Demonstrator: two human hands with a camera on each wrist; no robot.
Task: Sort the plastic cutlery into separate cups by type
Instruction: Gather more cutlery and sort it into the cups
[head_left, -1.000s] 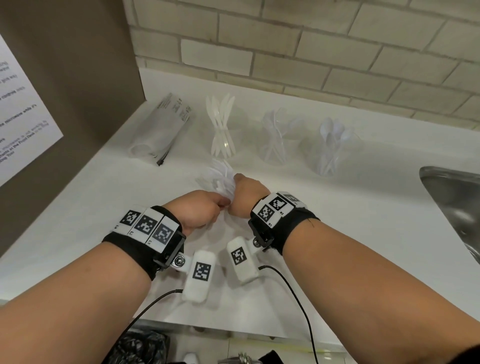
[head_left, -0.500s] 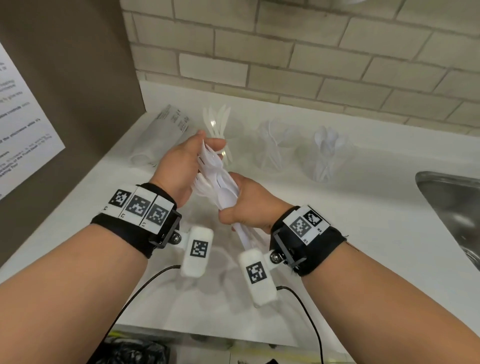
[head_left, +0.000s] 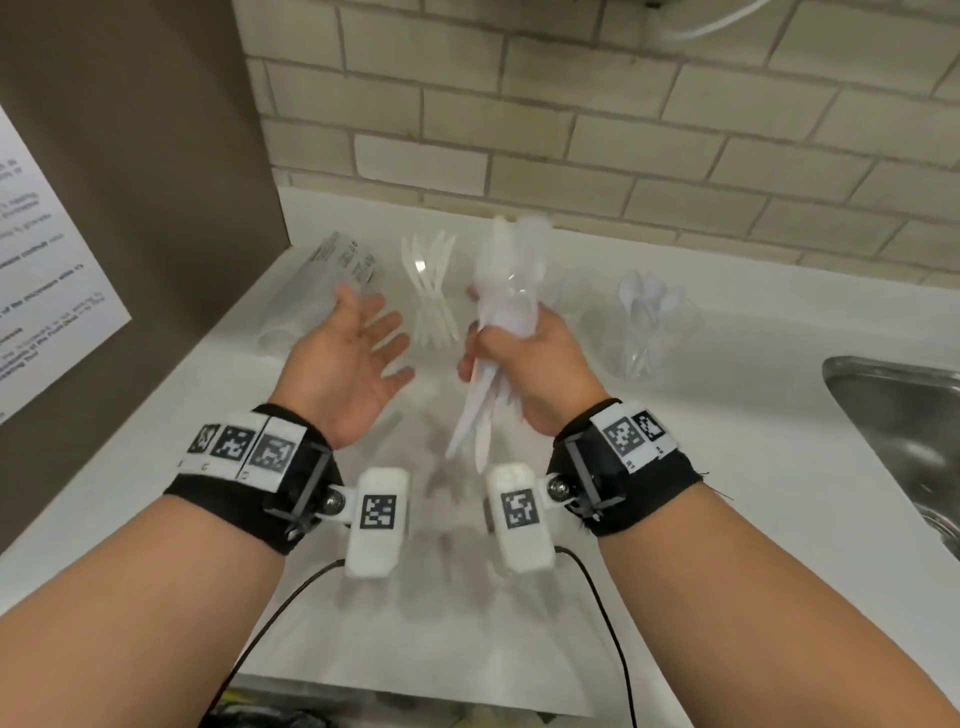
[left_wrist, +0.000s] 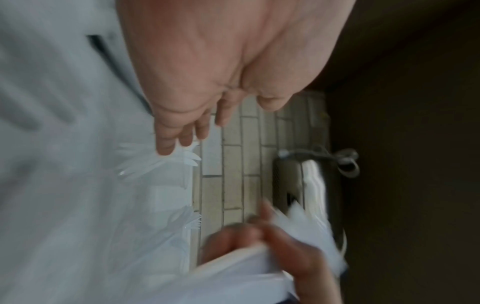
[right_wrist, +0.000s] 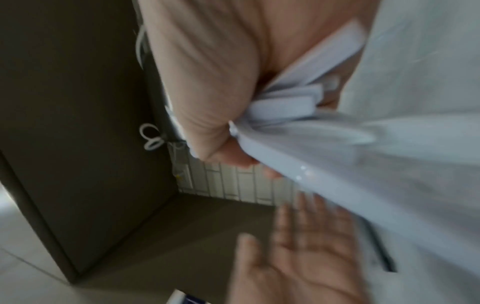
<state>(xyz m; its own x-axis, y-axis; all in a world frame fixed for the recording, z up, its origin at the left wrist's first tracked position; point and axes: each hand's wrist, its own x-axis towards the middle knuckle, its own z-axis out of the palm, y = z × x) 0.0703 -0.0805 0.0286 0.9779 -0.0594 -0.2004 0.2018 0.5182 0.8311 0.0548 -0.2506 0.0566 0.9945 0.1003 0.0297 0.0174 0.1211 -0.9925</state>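
Note:
My right hand (head_left: 511, 345) grips a thick bundle of white plastic cutlery (head_left: 506, 291) upright above the counter; handles stick out below the fist, heads fan above it. The same cutlery bundle (right_wrist: 298, 115) fills the blurred right wrist view. My left hand (head_left: 358, 340) is open, palm up, fingers spread, just left of the bundle and holding nothing. Behind it a clear cup of knives (head_left: 431, 296) stands on the counter. A clear cup of spoons (head_left: 644, 322) stands at the right. A middle cup is mostly hidden behind the bundle.
A plastic sleeve of clear cups (head_left: 322, 286) lies at the back left by the brown side wall (head_left: 130, 182). A steel sink (head_left: 904, 426) is at the right. The white counter (head_left: 701, 467) runs to a tiled wall.
Both hands lifted the cutlery bundle off the counter. The left hand has since let go and opened to the left, while the right hand raised the bundle upright.

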